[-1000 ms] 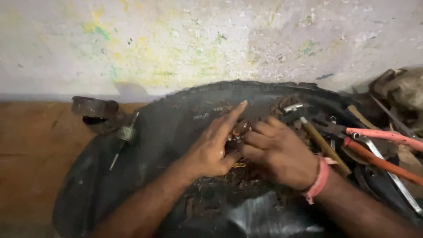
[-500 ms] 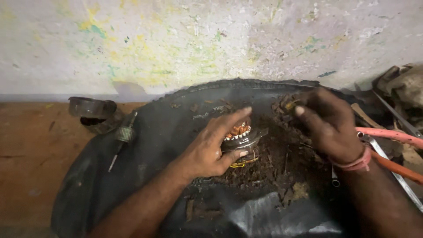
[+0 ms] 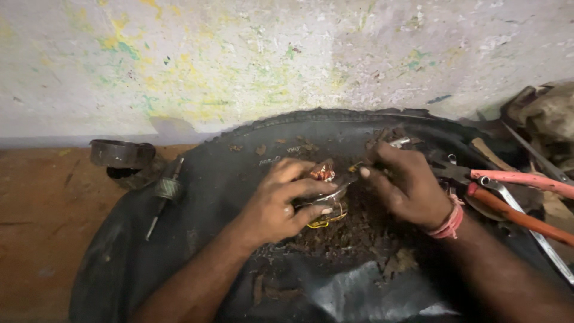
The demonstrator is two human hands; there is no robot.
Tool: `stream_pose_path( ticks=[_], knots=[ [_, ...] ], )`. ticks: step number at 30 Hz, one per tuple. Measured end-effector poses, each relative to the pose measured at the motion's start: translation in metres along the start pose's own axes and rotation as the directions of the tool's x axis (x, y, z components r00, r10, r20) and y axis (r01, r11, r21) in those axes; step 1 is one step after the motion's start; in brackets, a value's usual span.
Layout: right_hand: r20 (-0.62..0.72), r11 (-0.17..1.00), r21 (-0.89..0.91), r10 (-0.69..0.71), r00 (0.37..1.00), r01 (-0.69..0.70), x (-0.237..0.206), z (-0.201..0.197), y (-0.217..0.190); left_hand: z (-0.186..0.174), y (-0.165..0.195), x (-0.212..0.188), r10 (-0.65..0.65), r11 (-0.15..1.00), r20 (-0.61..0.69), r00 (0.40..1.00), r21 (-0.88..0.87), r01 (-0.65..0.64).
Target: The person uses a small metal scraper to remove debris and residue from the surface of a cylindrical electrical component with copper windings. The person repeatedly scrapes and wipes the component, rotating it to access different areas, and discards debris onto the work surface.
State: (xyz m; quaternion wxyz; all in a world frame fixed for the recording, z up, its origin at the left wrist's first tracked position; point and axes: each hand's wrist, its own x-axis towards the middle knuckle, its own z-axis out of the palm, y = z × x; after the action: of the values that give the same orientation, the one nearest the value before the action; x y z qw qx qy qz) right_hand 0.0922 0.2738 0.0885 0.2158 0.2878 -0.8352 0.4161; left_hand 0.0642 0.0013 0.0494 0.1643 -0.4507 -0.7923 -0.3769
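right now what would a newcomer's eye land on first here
The two bare hands at the centre: the left hand grips a small round metal part with copper-coloured windings, while the right hand pinches at its edge. They work over a large black rubber tyre strewn with brown debris. At the right edge lie pliers with red-orange handles, and behind rises a paint-flecked white wall.

Left hand [image 3: 281,203] grips copper-wound coil [image 3: 324,186] over black tyre [image 3: 203,197]; right hand [image 3: 406,185] pinches at coil's edge.

Red-handled pliers [image 3: 514,197], small armature [image 3: 168,189], dark metal ring [image 3: 121,154]
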Motion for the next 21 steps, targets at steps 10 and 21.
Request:
stream_pose_path(
  ticks=[10,21],
  knots=[
    [-0.040,0.995,-0.078,0.061,0.997,-0.064,0.005,0.007,0.000,-0.012,0.000,0.008,-0.036,0.999,-0.193,0.981,0.020,0.041],
    [-0.049,0.999,-0.014,0.033,0.998,-0.033,0.005,0.009,0.001,-0.007,-0.005,0.008,0.079,0.995,-0.239,0.968,0.077,-0.062]
  ],
)
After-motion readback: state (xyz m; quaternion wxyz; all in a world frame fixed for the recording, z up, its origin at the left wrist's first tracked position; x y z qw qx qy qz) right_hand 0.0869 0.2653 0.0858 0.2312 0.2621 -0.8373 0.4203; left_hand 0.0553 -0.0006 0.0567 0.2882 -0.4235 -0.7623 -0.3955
